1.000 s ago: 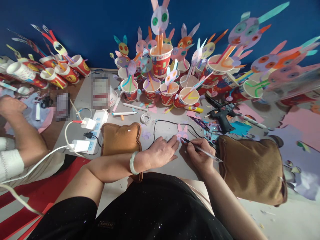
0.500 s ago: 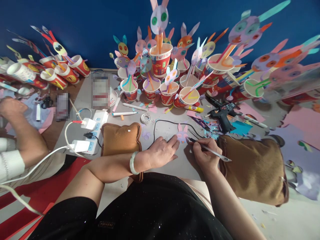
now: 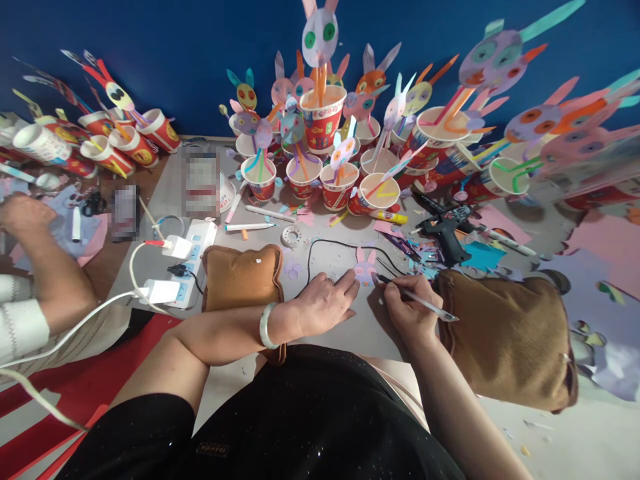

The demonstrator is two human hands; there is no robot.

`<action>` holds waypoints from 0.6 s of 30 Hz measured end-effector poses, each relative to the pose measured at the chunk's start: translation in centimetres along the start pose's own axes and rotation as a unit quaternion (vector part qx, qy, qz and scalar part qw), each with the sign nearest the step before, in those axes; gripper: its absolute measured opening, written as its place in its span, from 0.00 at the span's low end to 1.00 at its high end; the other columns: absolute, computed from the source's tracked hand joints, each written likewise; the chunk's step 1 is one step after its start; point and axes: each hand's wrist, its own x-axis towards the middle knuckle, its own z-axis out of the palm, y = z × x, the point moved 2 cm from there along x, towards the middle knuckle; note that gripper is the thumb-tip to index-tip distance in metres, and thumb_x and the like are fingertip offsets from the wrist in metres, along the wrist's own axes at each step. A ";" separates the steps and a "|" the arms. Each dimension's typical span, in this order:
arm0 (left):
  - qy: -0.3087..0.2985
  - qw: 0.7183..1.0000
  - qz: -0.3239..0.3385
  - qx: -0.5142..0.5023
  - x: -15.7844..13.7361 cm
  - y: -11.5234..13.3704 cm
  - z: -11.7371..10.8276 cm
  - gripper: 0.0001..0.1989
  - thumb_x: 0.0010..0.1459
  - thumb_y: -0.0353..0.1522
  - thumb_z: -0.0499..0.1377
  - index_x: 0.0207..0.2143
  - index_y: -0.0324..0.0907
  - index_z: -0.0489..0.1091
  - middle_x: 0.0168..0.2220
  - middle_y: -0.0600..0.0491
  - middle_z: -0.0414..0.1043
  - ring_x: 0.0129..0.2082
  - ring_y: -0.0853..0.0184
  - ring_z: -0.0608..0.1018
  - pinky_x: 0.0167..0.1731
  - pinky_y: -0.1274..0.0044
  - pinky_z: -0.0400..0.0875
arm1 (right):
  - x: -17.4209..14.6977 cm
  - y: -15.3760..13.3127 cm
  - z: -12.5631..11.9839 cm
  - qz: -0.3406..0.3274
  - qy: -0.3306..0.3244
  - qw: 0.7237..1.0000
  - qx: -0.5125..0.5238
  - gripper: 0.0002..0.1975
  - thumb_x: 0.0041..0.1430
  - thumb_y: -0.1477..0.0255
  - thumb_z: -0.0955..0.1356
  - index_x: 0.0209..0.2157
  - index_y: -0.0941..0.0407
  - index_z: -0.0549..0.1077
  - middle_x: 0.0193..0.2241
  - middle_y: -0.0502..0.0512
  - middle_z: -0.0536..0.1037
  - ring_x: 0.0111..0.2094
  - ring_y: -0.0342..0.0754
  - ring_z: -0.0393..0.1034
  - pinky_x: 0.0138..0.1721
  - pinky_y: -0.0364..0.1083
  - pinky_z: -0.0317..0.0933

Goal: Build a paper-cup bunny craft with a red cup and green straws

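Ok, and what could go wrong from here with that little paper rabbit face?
The paper rabbit face is small and the left hand is only at its edge, so it might slip if the pen in the right hand presses on it. The black cord loops close behind it, so a hand could snag it. The glue gun lies near paper scraps; if hot, which I can't tell, it could mark them.

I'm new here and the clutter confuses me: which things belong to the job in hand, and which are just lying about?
In the job:
- clear-barrelled pen, in the right hand
- paper rabbit face, at the left hand

Apparently just lying about:
- black glue gun
- white ring
- power strip
- large brown cushion
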 end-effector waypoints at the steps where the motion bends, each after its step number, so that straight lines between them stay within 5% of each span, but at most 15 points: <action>1: 0.001 1.000 0.000 0.001 0.0 0.0 0.0 0.27 0.69 0.45 0.52 0.61 0.36 0.64 0.65 0.36 0.60 0.33 0.67 0.78 0.37 0.71 0.65 | 0.0 0.0 0.0 0.002 -0.003 1.000 0.000 0.07 0.55 0.66 0.68 0.27 0.53 0.69 0.22 0.52 0.77 0.23 0.48 0.71 0.27 0.46 0.65; 18: -0.001 1.000 -0.004 0.006 -0.1 0.0 -0.1 0.28 0.68 0.45 0.52 0.62 0.36 0.63 0.65 0.36 0.61 0.32 0.67 0.78 0.36 0.71 0.65 | 0.1 -0.4 -0.3 0.001 0.038 0.999 -0.008 0.05 0.53 0.68 0.67 0.26 0.53 0.67 0.21 0.52 0.75 0.22 0.48 0.70 0.26 0.47 0.65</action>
